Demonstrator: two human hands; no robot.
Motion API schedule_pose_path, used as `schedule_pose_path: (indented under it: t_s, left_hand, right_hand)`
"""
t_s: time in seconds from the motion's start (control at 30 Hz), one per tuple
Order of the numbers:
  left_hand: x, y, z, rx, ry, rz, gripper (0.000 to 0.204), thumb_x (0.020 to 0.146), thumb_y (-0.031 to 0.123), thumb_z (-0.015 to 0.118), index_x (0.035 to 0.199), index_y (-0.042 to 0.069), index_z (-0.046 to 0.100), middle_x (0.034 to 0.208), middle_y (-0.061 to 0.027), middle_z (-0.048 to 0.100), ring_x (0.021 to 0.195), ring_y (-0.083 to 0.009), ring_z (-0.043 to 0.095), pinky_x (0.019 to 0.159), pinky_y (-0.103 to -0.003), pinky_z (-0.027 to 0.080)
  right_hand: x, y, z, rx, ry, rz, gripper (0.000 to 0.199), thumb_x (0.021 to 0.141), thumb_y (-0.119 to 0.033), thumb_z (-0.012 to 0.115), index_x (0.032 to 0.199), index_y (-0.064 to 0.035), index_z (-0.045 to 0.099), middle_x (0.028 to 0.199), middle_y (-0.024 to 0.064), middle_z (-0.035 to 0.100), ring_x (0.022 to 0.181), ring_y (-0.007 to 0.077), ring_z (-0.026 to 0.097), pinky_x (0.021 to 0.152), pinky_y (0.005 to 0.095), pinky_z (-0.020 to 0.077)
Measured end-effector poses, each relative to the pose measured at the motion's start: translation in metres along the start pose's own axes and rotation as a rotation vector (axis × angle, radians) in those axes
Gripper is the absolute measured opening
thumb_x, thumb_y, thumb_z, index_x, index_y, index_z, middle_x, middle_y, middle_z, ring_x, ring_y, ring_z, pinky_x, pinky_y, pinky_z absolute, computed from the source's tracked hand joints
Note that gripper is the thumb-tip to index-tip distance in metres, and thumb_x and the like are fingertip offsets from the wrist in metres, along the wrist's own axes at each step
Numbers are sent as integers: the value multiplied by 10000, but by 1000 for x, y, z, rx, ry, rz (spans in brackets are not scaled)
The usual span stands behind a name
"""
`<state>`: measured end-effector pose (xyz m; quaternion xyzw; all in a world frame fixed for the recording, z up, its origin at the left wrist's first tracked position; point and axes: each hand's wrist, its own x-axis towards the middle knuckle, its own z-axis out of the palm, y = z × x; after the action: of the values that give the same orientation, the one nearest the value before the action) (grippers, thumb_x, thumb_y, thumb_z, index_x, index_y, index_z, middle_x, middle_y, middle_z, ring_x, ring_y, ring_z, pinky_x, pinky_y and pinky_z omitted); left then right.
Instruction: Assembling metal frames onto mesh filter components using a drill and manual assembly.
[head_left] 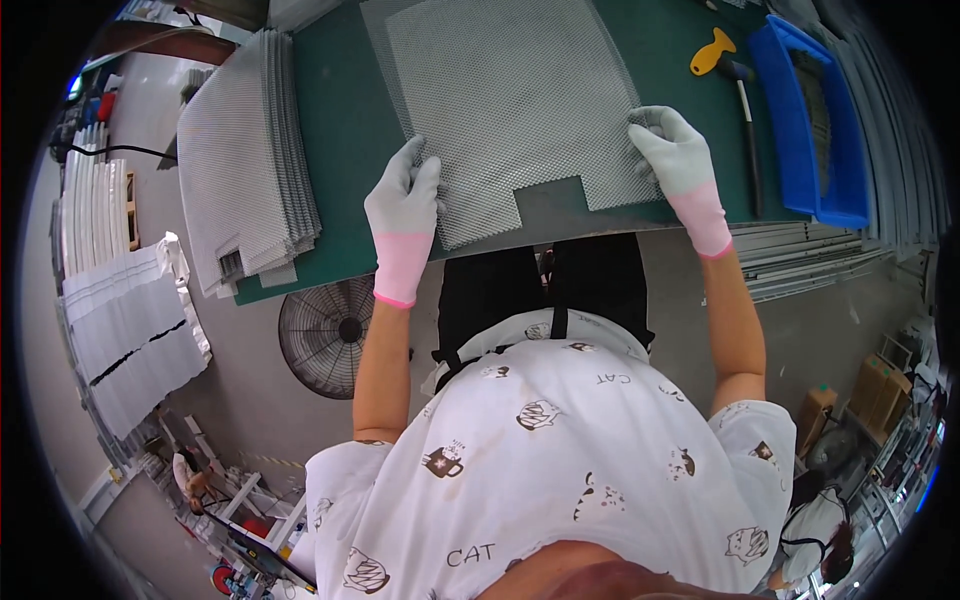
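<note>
A silver metal mesh sheet (515,105) with a rectangular notch in its near edge lies in front of me on the green tabletop (335,110). My left hand (405,195), in a grey and pink glove, grips its left edge near the front corner, thumb on top. Its right edge is held by my right hand (678,160), gloved the same way, with the fingers curled at the rim. Some fingertips of both hands are hidden. Along the left side, a darker mesh layer shows past the sheet's edge.
A stack of mesh sheets (245,160) stands at the table's left. To the right lie a yellow scraper (712,52), a hammer (748,140) and a blue bin (845,190). Below the table's front edge is a floor fan (345,335). Other people work farther back.
</note>
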<state>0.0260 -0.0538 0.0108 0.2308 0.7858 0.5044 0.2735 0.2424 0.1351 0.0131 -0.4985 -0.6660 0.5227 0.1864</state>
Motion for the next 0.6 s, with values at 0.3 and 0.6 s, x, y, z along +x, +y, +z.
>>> schedule_pose_path:
  t_s: [0.3,0.6]
  left_hand:
    - [1,-8,3,207,8,-14,411,905,205,613,1274,36,554,663,-30,589,528,-57,489,516,-235,432]
    - [12,13,8,951,143,120,722,774,282,723,1398,153,384,1289,-239,440,1132,-357,483,899,-436,432]
  right_hand:
    - [-1,10,9,-111,52,49,340,843,-236,642,1113,-28,625,891,123,691,819,196,670,760,286,509]
    - [2,-19,16,-1061,-11,-173,544,846,-112,550,1369,-98,403,850,128,668,798,303,672,672,419,537]
